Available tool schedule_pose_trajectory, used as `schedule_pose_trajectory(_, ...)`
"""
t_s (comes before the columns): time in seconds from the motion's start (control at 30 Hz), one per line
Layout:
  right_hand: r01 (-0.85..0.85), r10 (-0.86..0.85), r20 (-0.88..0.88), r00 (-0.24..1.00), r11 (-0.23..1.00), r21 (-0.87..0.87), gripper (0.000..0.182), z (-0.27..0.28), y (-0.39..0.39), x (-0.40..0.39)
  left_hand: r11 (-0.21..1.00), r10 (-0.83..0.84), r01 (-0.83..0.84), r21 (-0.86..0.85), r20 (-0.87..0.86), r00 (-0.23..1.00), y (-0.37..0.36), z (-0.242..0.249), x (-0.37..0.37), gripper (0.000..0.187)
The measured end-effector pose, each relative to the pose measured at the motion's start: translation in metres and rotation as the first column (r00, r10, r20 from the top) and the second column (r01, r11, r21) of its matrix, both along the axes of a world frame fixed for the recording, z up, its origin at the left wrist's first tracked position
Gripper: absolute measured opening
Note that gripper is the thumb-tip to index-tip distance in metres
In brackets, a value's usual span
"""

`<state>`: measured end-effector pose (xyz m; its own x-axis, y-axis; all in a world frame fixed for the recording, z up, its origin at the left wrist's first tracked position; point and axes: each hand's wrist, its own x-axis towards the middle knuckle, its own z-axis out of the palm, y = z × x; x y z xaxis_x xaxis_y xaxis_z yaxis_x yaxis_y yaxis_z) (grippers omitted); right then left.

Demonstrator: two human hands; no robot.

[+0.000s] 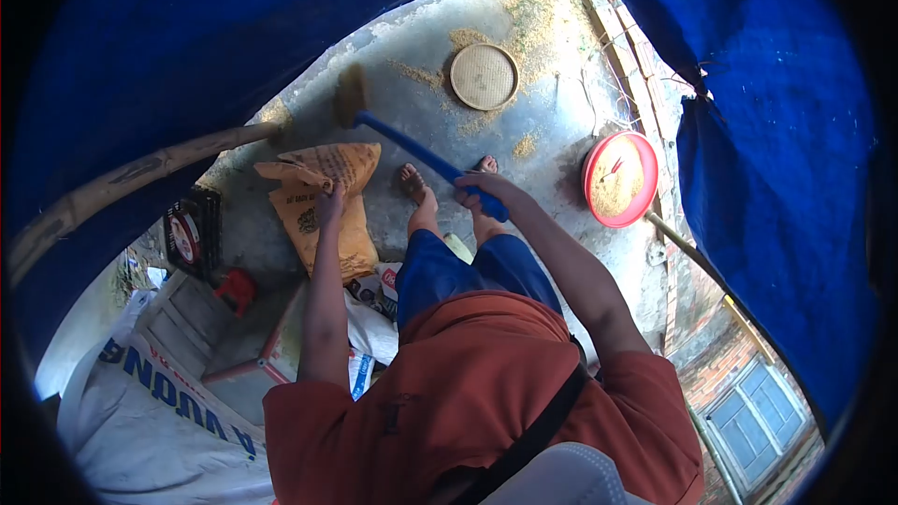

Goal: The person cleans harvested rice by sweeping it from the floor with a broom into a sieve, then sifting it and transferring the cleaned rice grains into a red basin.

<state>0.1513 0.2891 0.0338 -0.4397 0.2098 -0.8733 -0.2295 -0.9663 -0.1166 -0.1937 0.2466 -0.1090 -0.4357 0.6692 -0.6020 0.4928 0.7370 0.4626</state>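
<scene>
Blue-Handled Tool Slants Over Floor as Left Hand Grips Sack

In the head view, the blue-handled tool (pixel 412 145) runs diagonally, its long axis slanting forward and to the person's left. Its brownish head, blurred, is at the far end, over the concrete floor (pixel 552 178) beyond the sack (pixel 339 238).

The right hand (pixel 482 191) is at the near end, so most of the handle extends ahead of it and a short butt sticks out behind. Its fingers are closed around the handle. The left hand (pixel 330 201) is at the upper part of the orange-brown sack, its fingers closed on the crumpled material; their exact placement is too small to tell.

A round woven tray (pixel 484 77) lies ahead, scattered grain (pixel 526 144) around it. A red basin (pixel 652 166) holding grain is to the right.
</scene>
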Motion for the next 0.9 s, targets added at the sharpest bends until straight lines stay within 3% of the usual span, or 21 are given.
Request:
schedule_pose_trajectory(0.07, -0.003, 0.030, 0.169, 0.985, 0.987, -0.161, 0.032, 0.001, -0.005, 0.024, 0.999, -0.033, 0.033, -0.012, 0.022, 0.999, -0.006, -0.020, -0.020, 0.061)
schedule_pose_trajectory(0.1, 0.045, -0.017, 0.158, 0.987, 0.983, -0.178, 0.031, -0.001, -0.015, 0.040, 0.999, -0.033, 0.033, -0.016, 0.019, 0.999, -0.005, -0.016, -0.022, 0.061)
schedule_pose_trajectory(0.13, 0.093, -0.065, 0.146, 0.987, 0.976, -0.196, 0.030, -0.001, -0.025, 0.054, 0.991, 0.033, -0.036, -0.128, -0.029, 0.999, -0.002, -0.007, -0.022, 0.064)
schedule_pose_trajectory(0.17, 0.080, -0.051, 0.180, 0.982, 0.984, -0.159, 0.033, 0.016, -0.028, 0.060, 0.967, 0.091, -0.109, -0.232, -0.086, 0.992, 0.000, 0.001, -0.026, 0.067)
schedule_pose_trajectory(0.23, 0.073, -0.047, 0.210, 0.977, 0.990, -0.119, 0.036, 0.053, -0.034, 0.051, 0.969, 0.104, -0.117, -0.216, -0.073, 0.992, -0.010, -0.008, -0.040, 0.070)
schedule_pose_trajectory(0.3, -0.135, 0.110, 0.373, 0.921, 0.990, 0.041, 0.042, 0.079, -0.051, 0.040, 0.973, 0.101, -0.109, -0.204, -0.049, 0.994, -0.016, -0.013, -0.053, 0.074)
schedule_pose_trajectory(0.33, -0.118, 0.096, 0.375, 0.922, 0.992, 0.038, 0.042, 0.095, -0.057, 0.034, 0.944, 0.074, -0.104, -0.313, -0.107, 0.991, -0.017, -0.011, -0.057, 0.074)
schedule_pose_trajectory(0.37, -0.212, 0.170, 0.410, 0.896, 0.975, 0.060, 0.048, 0.111, -0.064, 0.027, 0.902, 0.042, -0.107, -0.419, -0.162, 0.986, -0.020, -0.009, -0.061, 0.075)
schedule_pose_trajectory(0.4, -0.306, 0.241, 0.446, 0.862, 0.949, 0.078, 0.053, 0.121, -0.071, 0.022, 0.902, 0.028, -0.093, -0.422, -0.157, 0.987, -0.026, -0.013, -0.067, 0.075)
schedule_pose_trajectory(0.47, -0.363, 0.265, 0.452, 0.852, 0.921, 0.143, 0.053, 0.121, -0.080, 0.023, 0.896, 0.066, -0.137, -0.422, -0.179, 0.982, -0.036, -0.024, -0.076, 0.076)
schedule_pose_trajectory(0.6, -0.359, 0.322, 0.326, 0.889, 0.932, 0.058, 0.052, 0.098, -0.060, 0.025, 0.886, 0.059, -0.126, -0.446, -0.160, 0.985, -0.035, -0.016, -0.065, 0.072)
schedule_pose_trajectory(0.67, -0.342, 0.319, 0.299, 0.899, 0.939, 0.027, 0.053, 0.079, -0.051, 0.029, 0.839, -0.136, 0.012, -0.544, -0.187, 0.973, -0.030, -0.027, -0.057, 0.063)
schedule_pose_trajectory(0.7, -0.286, 0.271, 0.320, 0.908, 0.958, -0.001, 0.053, 0.075, -0.049, 0.035, 0.838, -0.144, 0.023, -0.545, -0.180, 0.973, -0.029, -0.030, -0.051, 0.063)
schedule_pose_trajectory(0.73, -0.227, 0.225, 0.340, 0.913, 0.973, -0.036, 0.053, 0.074, -0.052, 0.042, 0.834, -0.064, -0.034, -0.551, -0.159, 0.985, -0.032, -0.033, -0.046, 0.058)
schedule_pose_trajectory(0.77, -0.275, 0.257, 0.439, 0.861, 0.961, -0.025, 0.053, 0.075, -0.058, 0.049, 0.825, 0.014, -0.091, -0.558, -0.141, 0.990, -0.035, -0.034, -0.044, 0.052)
schedule_pose_trajectory(0.8, -0.268, 0.254, 0.443, 0.860, 0.963, -0.031, 0.053, 0.082, -0.061, 0.053, 0.823, 0.007, -0.082, -0.562, -0.134, 0.991, -0.039, -0.041, -0.048, 0.052)
schedule_pose_trajectory(0.87, -0.368, 0.296, 0.561, 0.773, 0.930, 0.016, 0.054, 0.097, -0.068, 0.061, 0.805, 0.313, -0.332, -0.491, -0.124, 0.942, -0.047, -0.062, -0.055, 0.040)
schedule_pose_trajectory(0.9, -0.386, 0.299, 0.585, 0.754, 0.922, 0.026, 0.054, 0.106, -0.074, 0.065, 0.809, 0.310, -0.327, -0.489, -0.118, 0.943, -0.044, -0.064, -0.055, 0.040)
